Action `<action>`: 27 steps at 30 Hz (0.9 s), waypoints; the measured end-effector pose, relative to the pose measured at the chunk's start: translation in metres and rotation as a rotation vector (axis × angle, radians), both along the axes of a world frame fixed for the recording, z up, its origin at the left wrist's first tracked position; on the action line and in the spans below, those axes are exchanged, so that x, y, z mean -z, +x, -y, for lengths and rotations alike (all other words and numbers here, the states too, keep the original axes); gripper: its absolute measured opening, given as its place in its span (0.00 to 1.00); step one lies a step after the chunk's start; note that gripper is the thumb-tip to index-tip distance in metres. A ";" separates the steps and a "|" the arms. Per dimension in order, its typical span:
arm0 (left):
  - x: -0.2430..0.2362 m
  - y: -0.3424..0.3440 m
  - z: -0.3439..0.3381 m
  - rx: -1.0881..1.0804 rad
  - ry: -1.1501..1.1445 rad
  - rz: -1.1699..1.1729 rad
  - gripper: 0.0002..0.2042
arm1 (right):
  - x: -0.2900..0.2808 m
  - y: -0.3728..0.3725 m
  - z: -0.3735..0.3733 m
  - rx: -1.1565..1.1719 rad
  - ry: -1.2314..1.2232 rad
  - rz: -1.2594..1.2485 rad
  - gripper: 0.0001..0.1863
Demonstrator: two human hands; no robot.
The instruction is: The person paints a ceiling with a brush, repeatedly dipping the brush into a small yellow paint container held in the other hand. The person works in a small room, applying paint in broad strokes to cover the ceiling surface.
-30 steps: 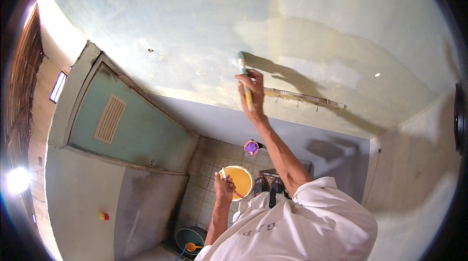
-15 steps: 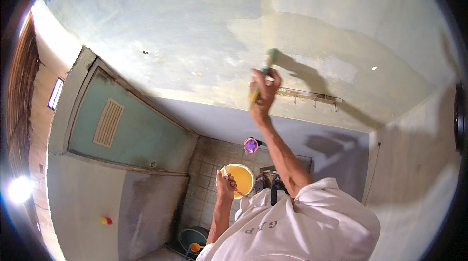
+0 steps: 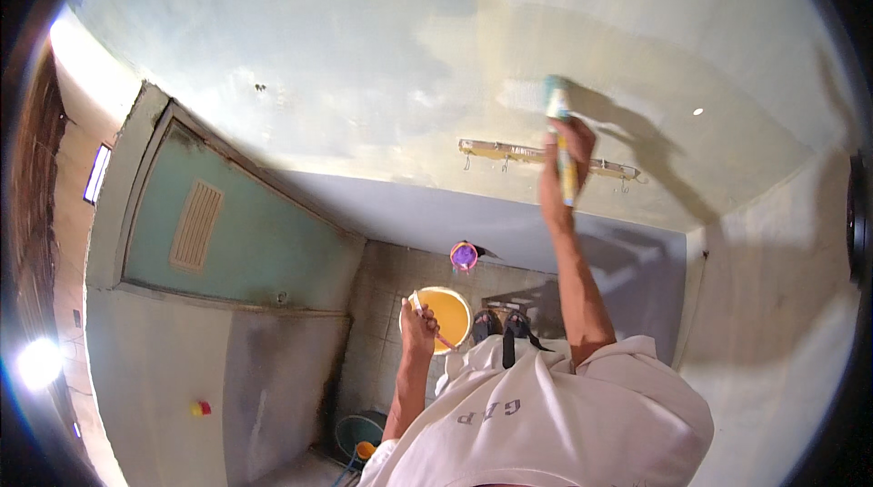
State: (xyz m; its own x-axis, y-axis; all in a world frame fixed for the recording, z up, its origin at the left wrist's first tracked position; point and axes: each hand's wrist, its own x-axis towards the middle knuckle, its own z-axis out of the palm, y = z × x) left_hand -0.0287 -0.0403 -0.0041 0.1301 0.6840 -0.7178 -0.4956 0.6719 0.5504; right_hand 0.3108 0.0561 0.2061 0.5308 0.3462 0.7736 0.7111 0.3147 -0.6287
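Note:
My right hand (image 3: 568,143) is closed round a paintbrush (image 3: 556,98) with a yellow handle. Its blue-green bristle end is against or very near the wall (image 3: 364,78), just above a hook rack (image 3: 509,152); motion blurs the brush. Low on the left, my left hand (image 3: 418,331) is closed round a slim thing (image 3: 446,341), whitish at its upper end and reddish at its lower end, whose kind I cannot make out. This hand is over the left edge of a white bucket (image 3: 469,314) holding yellow-orange liquid.
A small pink container (image 3: 464,256) with purple contents sits near the wall's base. A dark tub (image 3: 356,432) with an orange dipper (image 3: 366,450) stands at the lower left. The green door (image 3: 245,223) is left. My sandalled feet (image 3: 500,324) are beside a low stand (image 3: 536,301).
My right hand has moved right along the wall with the paintbrush, now in front of the hook rack. My left hand stays by the bucket. The view has shifted slightly.

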 end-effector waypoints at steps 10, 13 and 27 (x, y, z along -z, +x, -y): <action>-0.040 0.014 -0.006 0.149 0.029 -0.051 0.36 | 0.013 0.010 0.128 -0.520 -0.499 -0.704 0.16; -0.057 0.014 -0.013 0.234 0.093 0.012 0.38 | 0.036 -0.031 0.133 -0.695 -0.753 -0.674 0.18; -0.130 0.043 -0.037 0.291 0.252 0.138 0.37 | 0.124 -0.134 0.068 -0.956 -1.001 0.066 0.10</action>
